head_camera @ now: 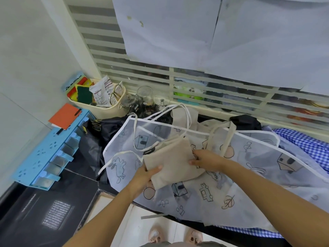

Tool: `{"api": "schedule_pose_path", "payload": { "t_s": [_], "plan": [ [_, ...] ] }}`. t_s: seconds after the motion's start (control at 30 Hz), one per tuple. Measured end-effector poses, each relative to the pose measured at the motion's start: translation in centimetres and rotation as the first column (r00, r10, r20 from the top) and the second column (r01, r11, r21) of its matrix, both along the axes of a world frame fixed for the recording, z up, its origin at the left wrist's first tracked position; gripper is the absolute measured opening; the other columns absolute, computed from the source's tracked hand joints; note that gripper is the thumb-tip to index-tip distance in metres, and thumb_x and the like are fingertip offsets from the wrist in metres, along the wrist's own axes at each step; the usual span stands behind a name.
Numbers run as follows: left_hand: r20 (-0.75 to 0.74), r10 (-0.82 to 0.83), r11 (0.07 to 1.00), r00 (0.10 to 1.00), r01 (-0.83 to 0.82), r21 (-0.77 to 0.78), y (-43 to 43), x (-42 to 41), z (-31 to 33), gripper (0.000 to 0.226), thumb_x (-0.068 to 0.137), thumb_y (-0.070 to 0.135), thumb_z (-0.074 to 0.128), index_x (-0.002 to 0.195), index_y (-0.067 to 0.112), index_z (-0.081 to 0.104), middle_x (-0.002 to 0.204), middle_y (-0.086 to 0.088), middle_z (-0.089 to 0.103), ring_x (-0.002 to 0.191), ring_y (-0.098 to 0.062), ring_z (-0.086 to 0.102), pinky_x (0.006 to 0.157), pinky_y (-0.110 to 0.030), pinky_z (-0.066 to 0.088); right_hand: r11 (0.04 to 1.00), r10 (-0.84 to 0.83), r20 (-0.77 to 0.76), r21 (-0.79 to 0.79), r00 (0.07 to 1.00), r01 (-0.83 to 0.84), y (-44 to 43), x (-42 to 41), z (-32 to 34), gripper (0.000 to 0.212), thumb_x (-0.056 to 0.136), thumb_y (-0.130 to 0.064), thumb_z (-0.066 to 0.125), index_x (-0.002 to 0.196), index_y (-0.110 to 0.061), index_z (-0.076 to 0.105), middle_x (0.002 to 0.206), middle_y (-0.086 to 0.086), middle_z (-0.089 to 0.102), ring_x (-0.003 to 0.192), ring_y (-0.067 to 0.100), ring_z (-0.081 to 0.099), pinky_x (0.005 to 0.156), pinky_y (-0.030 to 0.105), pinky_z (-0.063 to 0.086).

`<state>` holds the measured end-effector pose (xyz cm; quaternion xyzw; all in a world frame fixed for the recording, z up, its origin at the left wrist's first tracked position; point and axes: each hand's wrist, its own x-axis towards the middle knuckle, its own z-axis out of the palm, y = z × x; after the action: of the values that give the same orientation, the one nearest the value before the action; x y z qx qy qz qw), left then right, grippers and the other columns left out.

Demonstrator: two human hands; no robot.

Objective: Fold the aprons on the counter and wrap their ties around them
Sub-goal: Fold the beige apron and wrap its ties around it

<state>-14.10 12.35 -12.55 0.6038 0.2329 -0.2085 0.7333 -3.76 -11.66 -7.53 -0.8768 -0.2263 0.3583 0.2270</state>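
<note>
A folded beige apron (171, 161) lies on top of a spread white apron (204, 177) printed with rabbits, houses and cars. My left hand (147, 175) grips the beige bundle's near-left edge, thumb on top. At the bundle's right edge, my right hand (204, 160) pinches the cloth. Beige ties (223, 136) loop away from the bundle toward the back right. White ties (176, 108) of the printed apron trail toward the window. A blue checked apron (309, 141) lies at the right, and a dark apron (96, 139) is bunched at the left.
Glass jars (142, 100) and a cream basket (106, 108) of sponges and packets stand at the back by the window. A blue organiser (48, 154) holds an orange notebook (65, 115) on the left. A black appliance (49, 207) sits at lower left. My feet are below the counter edge.
</note>
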Motion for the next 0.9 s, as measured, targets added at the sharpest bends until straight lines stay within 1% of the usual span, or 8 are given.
{"api": "schedule_pose_path", "payload": {
  "t_s": [0.1,0.2,0.37,0.47,0.57,0.67,0.77,0.9],
  "plan": [
    [0.077,0.155,0.971,0.985,-0.166,0.172,-0.1,0.0,0.5,0.011,0.086,0.023,0.068,0.085,0.012,0.067,0.086,-0.002,0.072,0.082,-0.019,0.067,0.070,-0.022,0.054,0.999,0.004,-0.016,-0.034,1.000,-0.004,0.4,0.6,-0.4,0.015,0.098,-0.029,0.050,0.096,-0.015,0.054,0.099,-0.001,0.060,0.093,0.018,0.055,0.076,0.026,0.040],
    [0.042,0.157,0.929,0.987,-0.162,0.334,0.7,0.3,0.1,0.033,0.083,0.010,0.071,0.054,0.012,0.056,0.059,0.002,0.060,0.058,-0.011,0.056,0.049,-0.012,0.042,1.000,-0.022,0.035,-0.010,0.999,0.022,0.7,0.4,-0.9,0.018,0.101,-0.032,0.044,0.085,-0.023,0.048,0.084,-0.005,0.054,0.083,0.013,0.053,0.068,0.020,0.038],
    [0.003,0.114,0.872,0.993,-0.101,0.479,1.0,1.1,0.1,0.019,0.088,0.018,0.066,0.076,0.005,0.061,0.077,-0.007,0.062,0.071,-0.018,0.056,0.062,-0.023,0.046,0.983,-0.183,0.286,0.031,0.941,0.181,2.5,0.1,-1.9,0.015,0.100,-0.034,0.042,0.092,-0.021,0.041,0.087,-0.002,0.043,0.082,0.020,0.045,0.067,0.031,0.033],
    [0.013,0.214,0.878,0.977,-0.198,0.437,0.3,1.5,0.3,0.020,0.093,0.024,0.059,0.097,0.004,0.060,0.090,-0.009,0.063,0.082,-0.022,0.059,0.070,-0.033,0.049,0.933,-0.359,0.273,0.070,0.892,0.354,3.7,0.2,-2.2,0.021,0.097,-0.034,0.050,0.104,-0.016,0.043,0.095,0.003,0.052,0.086,0.022,0.051,0.070,0.032,0.037],
    [-0.067,0.281,0.914,0.957,-0.246,0.322,0.0,2.0,0.7,0.022,0.091,0.009,0.060,0.110,0.000,0.060,0.105,-0.016,0.065,0.091,-0.029,0.060,0.083,-0.043,0.051,0.773,-0.626,0.033,0.151,0.779,0.616,4.2,0.7,-1.7,0.038,0.085,-0.037,0.068,0.101,-0.012,0.043,0.091,-0.002,0.054,0.088,0.019,0.054,0.072,0.031,0.045],
    [-0.087,0.277,0.949,0.957,-0.259,0.178,-0.3,2.1,1.1,0.029,0.084,-0.004,0.064,0.112,0.000,0.059,0.104,-0.016,0.066,0.088,-0.030,0.061,0.079,-0.040,0.052,0.674,-0.656,-0.331,0.150,0.679,0.724,3.6,1.2,-0.7,0.044,0.076,-0.028,0.079,0.107,-0.004,0.060,0.103,0.008,0.066,0.092,0.024,0.063,0.077,0.038,0.055],
    [-0.076,0.311,0.950,0.947,-0.312,0.010,-0.5,2.8,1.8,0.033,0.084,0.003,0.067,0.114,0.011,0.055,0.103,-0.010,0.066,0.083,-0.021,0.063,0.063,-0.027,0.053,0.786,-0.551,-0.332,0.101,0.765,0.610,1.4,1.4,0.7,0.034,0.078,-0.025,0.077,0.105,-0.008,0.066,0.102,0.007,0.069,0.092,0.023,0.063,0.074,0.030,0.049],
    [0.052,0.243,0.962,0.969,-0.248,0.111,-0.4,5.2,2.7,0.051,0.079,0.023,0.073,0.125,0.009,0.056,0.100,-0.006,0.066,0.078,-0.015,0.061,0.064,-0.021,0.049,0.916,-0.400,-0.092,-0.021,0.912,0.400,-2.7,0.8,1.3,0.036,0.080,-0.037,0.074,0.105,-0.013,0.066,0.102,0.003,0.067,0.096,0.021,0.060,0.082,0.031,0.046]
  ]
}}
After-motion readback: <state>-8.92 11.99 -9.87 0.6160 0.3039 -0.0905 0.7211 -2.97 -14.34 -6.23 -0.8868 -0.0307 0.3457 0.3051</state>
